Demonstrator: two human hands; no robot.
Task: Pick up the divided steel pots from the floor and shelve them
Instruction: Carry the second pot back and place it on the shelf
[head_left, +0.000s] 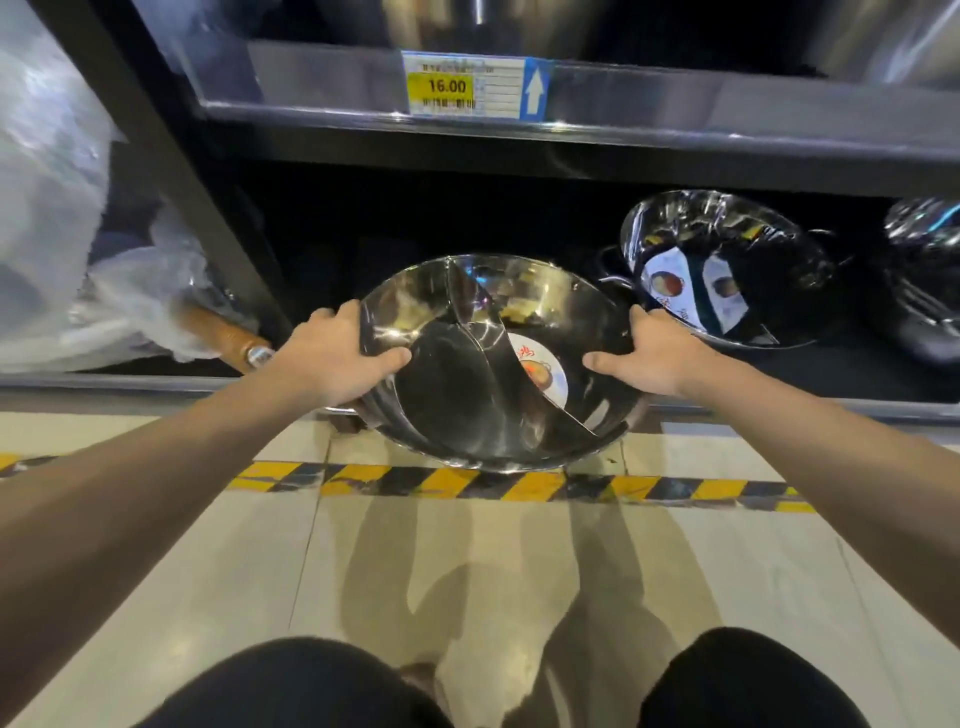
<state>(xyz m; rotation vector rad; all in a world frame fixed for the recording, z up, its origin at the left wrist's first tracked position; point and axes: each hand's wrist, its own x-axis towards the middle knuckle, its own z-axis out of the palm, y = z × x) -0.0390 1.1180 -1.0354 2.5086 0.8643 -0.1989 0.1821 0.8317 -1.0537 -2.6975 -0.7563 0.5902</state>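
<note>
Between both hands, divided steel pot (488, 364), left hand (332, 353) and right hand (649, 353) clamped on opposite rims, at the bottom shelf (779, 364) edge

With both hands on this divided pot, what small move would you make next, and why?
Probably push the pot forward into the dark gap on the bottom shelf, left of the shelved pot. The left hand and right hand grip opposite rims, and it overhangs the shelf's front edge.
</note>
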